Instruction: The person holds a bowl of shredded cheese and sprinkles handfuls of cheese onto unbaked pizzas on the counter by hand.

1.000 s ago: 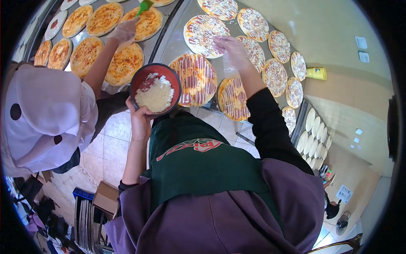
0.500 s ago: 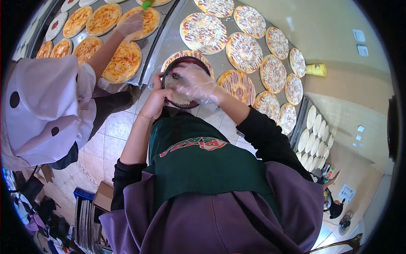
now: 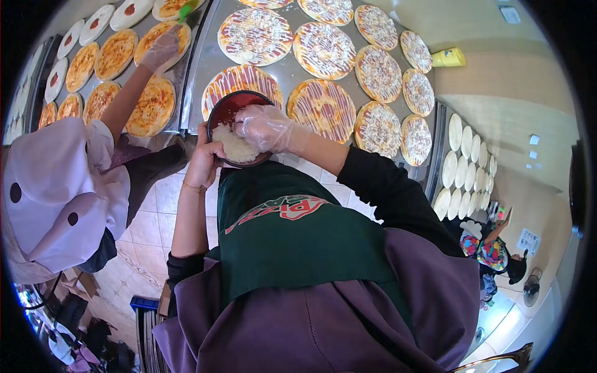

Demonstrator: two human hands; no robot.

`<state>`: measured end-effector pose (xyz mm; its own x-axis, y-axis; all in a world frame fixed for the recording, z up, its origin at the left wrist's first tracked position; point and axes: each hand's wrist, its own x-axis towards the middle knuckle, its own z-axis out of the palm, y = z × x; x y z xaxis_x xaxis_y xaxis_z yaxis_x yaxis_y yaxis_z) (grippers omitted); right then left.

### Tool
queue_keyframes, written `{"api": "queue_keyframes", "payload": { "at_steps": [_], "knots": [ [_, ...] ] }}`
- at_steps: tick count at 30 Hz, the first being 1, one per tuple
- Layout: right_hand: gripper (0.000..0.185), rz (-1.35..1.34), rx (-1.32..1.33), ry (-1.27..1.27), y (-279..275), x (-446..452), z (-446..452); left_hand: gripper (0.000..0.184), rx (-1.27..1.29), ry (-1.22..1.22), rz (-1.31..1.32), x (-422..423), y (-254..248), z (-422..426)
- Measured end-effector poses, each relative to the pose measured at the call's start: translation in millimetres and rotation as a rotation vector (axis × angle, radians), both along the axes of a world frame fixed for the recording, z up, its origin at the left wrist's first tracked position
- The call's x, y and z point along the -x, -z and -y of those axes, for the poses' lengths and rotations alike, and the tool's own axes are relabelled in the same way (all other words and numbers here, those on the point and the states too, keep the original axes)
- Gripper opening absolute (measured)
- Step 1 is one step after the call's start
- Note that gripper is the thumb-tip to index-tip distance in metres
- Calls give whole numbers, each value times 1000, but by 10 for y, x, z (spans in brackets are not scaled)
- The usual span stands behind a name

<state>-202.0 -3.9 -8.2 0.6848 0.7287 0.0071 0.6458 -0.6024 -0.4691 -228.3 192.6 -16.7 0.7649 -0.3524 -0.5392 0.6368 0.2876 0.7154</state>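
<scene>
My bare left hand (image 3: 205,158) grips the near-left side of a dark-rimmed bowl with a red inside (image 3: 225,110). White grated cheese (image 3: 235,146) lies in the bowl. My right hand (image 3: 266,127), in a clear plastic glove, reaches into it with the fingers bunched at the cheese; its fingertips are partly hidden. Just beyond the bowl lies a pizza with pale sauce stripes (image 3: 242,79), its near edge covered by the bowl. To the right, another striped pizza (image 3: 321,112) shows little or no white topping.
Several cheese-strewn pizzas (image 3: 323,50) fill the metal table (image 3: 205,50). At left, a co-worker's gloved hand (image 3: 161,51) holds something green (image 3: 186,9) over red-sauced pizzas (image 3: 117,53). A yellow container (image 3: 449,57) stands by the wall; plain dough bases (image 3: 460,168) lie farther right.
My right hand, blurred over the bowl before, is now lower inside it with fingers bunched, and more cheese shows. The camera view has shifted, showing more of the pizzas beside the bowl.
</scene>
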Motion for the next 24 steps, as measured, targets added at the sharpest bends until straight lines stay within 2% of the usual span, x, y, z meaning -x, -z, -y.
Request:
{"api": "queue_keyframes", "payload": {
  "at_steps": [4, 6, 10, 12, 15, 19, 21, 23, 24],
  "knots": [
    [29, 35, 56, 102, -18, 24, -17, 64, -81, 14, 35, -11, -7, 60],
    [34, -52, 110, 275, -22, 90, -26, 65, -101, -31, 41, 3, -106, 167],
    [38, -244, 165, 355, -75, 95, -17, 68, -91, -93, 62, 33, -110, 356],
    [34, -43, -87, 349, 30, 117, 15, 69, -82, -78, 70, 32, -112, 399],
    [29, -96, -158, 322, 102, 92, -42, 71, -65, -60, 36, 70, -203, 469],
    [27, -122, -217, 347, 30, 66, -26, 71, -44, -68, 94, 63, -2, 434],
    [31, -171, -287, 391, -80, 33, 10, 71, -33, -52, 72, 52, -11, 405],
    [27, -237, -255, 415, -4, -31, 51, 71, -38, -97, 67, 53, -39, 380],
    [27, -443, -375, 449, -15, -60, 68, 70, -43, -133, 61, 52, -49, 369]
  ]
}}
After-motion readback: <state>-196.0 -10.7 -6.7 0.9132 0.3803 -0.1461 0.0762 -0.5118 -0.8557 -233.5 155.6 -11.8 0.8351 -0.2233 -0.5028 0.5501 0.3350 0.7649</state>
